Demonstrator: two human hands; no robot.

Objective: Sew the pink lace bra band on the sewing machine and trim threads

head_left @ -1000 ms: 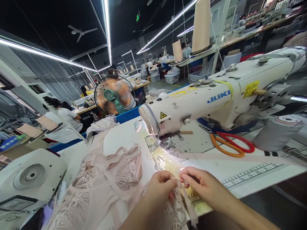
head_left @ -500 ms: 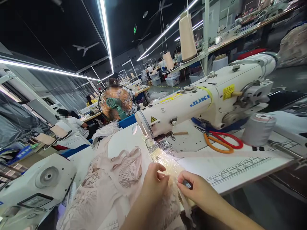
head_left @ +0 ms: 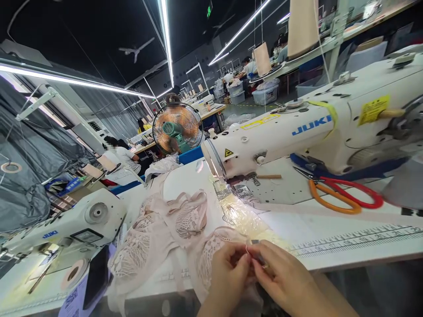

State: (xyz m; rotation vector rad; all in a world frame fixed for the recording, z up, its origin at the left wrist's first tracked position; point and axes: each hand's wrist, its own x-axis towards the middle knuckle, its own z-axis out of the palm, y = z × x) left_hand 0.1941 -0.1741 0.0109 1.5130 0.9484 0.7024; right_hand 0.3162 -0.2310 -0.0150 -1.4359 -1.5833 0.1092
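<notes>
My left hand and my right hand meet at the table's near edge, fingers pinched together on the pale pink lace garment. A small dark metal tool, too small to name, shows between my right fingers. The lace spreads leftward over the white table as a pile of bra cups. Just beyond my hands the white JUKI sewing machine lights a shiny plastic patch under its needle.
Orange and red scissors lie on the machine bed at right. A second JUKI machine sits at left. A standing fan, thread cones and seated workers fill the background. A printed ruler runs along the table edge.
My hands drew closer together and nearer to me, bringing a lace cup toward the table edge. The camera swung left, showing more of the second machine.
</notes>
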